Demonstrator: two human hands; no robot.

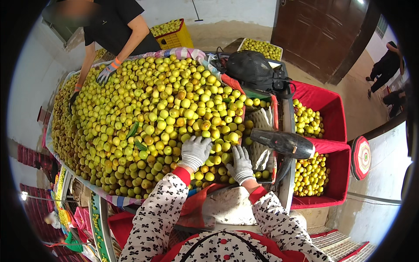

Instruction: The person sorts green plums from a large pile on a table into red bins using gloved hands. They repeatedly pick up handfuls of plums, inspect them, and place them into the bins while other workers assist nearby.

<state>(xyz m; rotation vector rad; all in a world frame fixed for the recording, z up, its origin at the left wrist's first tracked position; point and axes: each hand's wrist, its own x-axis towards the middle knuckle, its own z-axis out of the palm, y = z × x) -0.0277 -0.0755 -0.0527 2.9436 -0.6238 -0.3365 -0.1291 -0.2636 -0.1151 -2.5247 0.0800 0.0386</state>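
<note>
While both gloved hands, left hand (195, 151) and right hand (241, 164), rest spread flat, the yellow fruit heap (152, 118) lies directly beneath them.

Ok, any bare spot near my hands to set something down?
Hardly. The fruit heap covers the table. Only the pale sack patch right of your right hand, under the hair dryer, shows bare. Both red crates hold fruit; a co-worker's gloved hand works the far edge.

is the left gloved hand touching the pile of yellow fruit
Touching. The head view shows the left hand lying palm down on the heap of yellow-green fruit, its fingers spread across several fruits with no gap visible beneath them.
</note>
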